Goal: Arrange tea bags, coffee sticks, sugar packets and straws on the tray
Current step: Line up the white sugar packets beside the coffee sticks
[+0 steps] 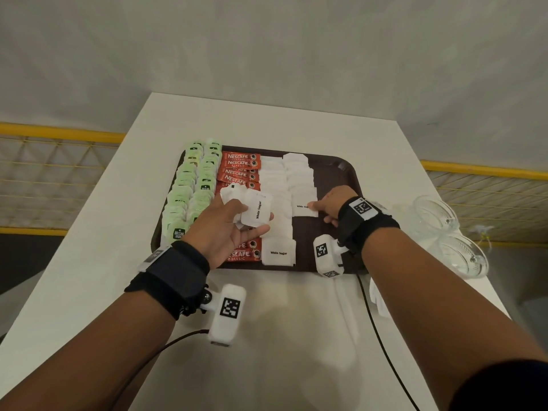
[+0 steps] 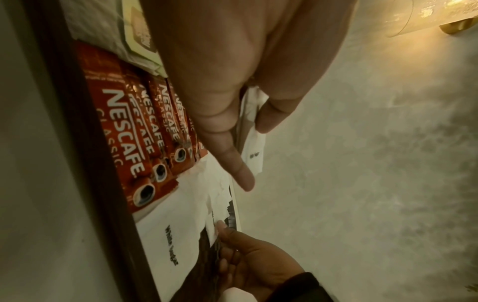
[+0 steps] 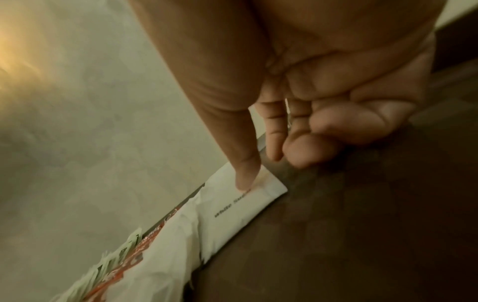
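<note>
A dark brown tray (image 1: 341, 166) lies on the white table. On it, from left to right, are two columns of green tea bags (image 1: 189, 191), a column of red coffee sticks (image 1: 240, 167) and two columns of white sugar packets (image 1: 277, 253). My left hand (image 1: 252, 221) hovers over the coffee sticks (image 2: 134, 132) and grips a bunch of sugar packets (image 1: 256, 212) (image 2: 252, 143). My right hand (image 1: 321, 212) presses its thumb (image 3: 243, 181) on a flat sugar packet (image 3: 240, 210) in the right-hand sugar column; its other fingers curl loosely above the tray.
The tray's right strip (image 1: 335, 179) is bare. Clear glass cups (image 1: 436, 215) stand off the tray at the table's right edge, with white paper-wrapped items (image 1: 376, 295) near them. Black cables (image 1: 382, 345) cross the near table. A yellow railing (image 1: 59, 133) runs behind.
</note>
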The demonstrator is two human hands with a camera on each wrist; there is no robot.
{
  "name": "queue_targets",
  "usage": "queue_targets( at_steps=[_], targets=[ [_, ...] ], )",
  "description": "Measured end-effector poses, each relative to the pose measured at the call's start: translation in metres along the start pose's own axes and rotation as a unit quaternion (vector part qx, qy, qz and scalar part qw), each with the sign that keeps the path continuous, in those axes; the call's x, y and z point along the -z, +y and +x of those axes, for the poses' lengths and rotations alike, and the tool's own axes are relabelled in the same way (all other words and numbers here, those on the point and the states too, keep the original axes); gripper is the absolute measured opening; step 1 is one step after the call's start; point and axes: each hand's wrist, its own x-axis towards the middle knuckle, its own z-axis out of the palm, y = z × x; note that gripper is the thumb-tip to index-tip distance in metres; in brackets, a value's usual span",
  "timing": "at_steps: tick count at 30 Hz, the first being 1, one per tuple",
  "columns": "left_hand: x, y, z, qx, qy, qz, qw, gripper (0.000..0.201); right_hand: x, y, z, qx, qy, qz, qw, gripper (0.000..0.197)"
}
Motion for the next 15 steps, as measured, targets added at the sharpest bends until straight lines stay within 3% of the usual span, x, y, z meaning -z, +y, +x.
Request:
queue_targets(
  at_steps=[2,4,6,9,12,15],
  targets=[
    [-0.002,-0.001,0.004,0.001,0.018,0.016,1.0,0.045,0.003,0.002,-0.006,0.065,0.063,-0.051,0.995,0.043],
    [-0.004,-0.003,0.007,-0.003,0.039,0.031,0.999,0.046,0.007,-0.003,-0.025,0.155,0.083,-0.009,0.984,0.041],
    [-0.008,-0.005,0.01,-0.011,0.041,0.059,0.997,0.042,0.009,-0.013,-0.051,0.224,0.02,0.08,0.971,0.038],
    [-0.018,-0.008,0.012,-0.029,0.027,0.115,0.993,0.034,0.01,-0.025,-0.078,0.291,-0.048,0.073,0.953,0.031],
    [-0.024,-0.009,0.012,-0.041,0.008,0.145,0.989,0.031,0.011,-0.022,-0.077,0.284,-0.046,0.082,0.954,0.017],
    [-0.023,-0.008,0.011,-0.045,0.01,0.141,0.989,0.032,0.015,-0.005,-0.064,0.226,-0.052,0.232,0.945,0.013]
  ],
)
